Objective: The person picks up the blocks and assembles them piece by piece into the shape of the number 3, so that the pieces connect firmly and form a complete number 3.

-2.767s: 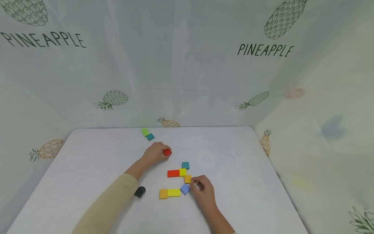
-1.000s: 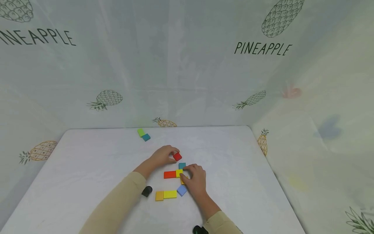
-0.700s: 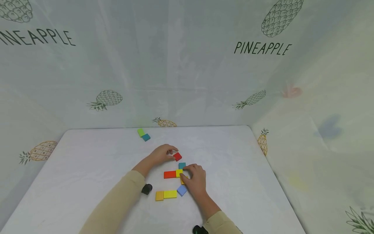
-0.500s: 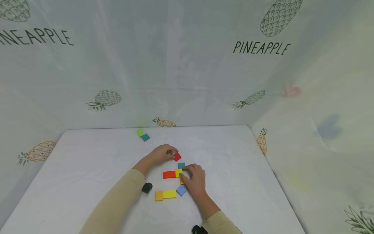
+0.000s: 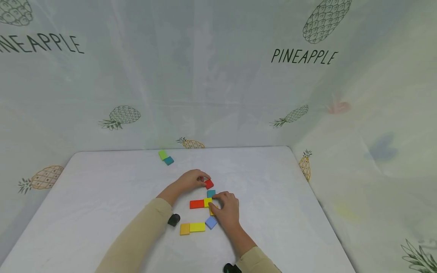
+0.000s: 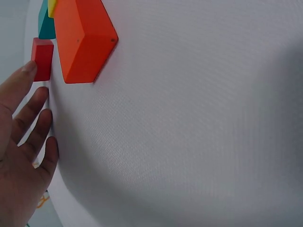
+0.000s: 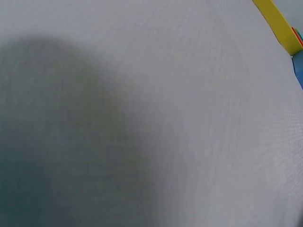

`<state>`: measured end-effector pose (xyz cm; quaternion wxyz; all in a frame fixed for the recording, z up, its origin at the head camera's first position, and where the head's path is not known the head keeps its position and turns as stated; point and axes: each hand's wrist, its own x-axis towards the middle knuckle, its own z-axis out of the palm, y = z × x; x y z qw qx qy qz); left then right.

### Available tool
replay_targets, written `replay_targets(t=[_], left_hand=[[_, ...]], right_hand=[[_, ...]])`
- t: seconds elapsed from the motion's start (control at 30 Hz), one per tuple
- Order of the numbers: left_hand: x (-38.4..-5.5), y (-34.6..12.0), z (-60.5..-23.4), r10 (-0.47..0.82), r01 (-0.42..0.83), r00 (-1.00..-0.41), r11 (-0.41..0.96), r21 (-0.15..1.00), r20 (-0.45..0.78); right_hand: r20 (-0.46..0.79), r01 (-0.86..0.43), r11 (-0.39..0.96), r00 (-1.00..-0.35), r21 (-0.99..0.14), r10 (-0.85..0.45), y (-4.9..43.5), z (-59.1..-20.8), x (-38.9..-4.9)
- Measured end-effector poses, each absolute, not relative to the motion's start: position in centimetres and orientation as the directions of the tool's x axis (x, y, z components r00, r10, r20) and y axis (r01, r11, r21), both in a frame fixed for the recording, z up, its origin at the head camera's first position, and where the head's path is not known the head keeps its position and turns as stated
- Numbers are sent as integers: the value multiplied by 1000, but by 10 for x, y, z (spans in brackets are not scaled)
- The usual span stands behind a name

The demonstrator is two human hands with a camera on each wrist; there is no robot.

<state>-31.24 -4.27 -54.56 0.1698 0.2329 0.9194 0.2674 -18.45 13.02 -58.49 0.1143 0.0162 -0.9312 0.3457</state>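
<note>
My left hand [image 5: 190,181] pinches a red square block [image 5: 209,184] between thumb and index finger, just beyond a teal block [image 5: 211,193]. In the left wrist view, the thumb lies against the red block's side while other fingers rest low by the table. My right hand [image 5: 228,210] curls its index finger and thumb round the right corner of a yellow square block [image 5: 208,202]; the index tip also reaches the teal block. A longer red block [image 5: 196,204] joins the yellow one on the left. Under the right thumb, an orange block [image 5: 213,211] is partly hidden.
A blue block [image 5: 211,222] sits turned at an angle, beside a yellow rectangular block [image 5: 197,227] and another orange block [image 5: 184,229]. Lime [image 5: 162,154] and teal blocks [image 5: 168,160] lie near the table's back edge. The white table [image 5: 290,227] meets a pineapple-print curtain [image 5: 218,76].
The left hand has brought the red square block rightward and nearer, briefly loosened its fingers, then nudged it slightly right. The right hand has moved from the orange block up to the yellow one.
</note>
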Motion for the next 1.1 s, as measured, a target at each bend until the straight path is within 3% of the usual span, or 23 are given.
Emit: replay_targets(t=[1.1], left_hand=[[-306, -45, -544, 501, 308, -846, 741, 597, -185]], right_hand=[[201, -92, 759, -978, -645, 53, 130, -581, -183]])
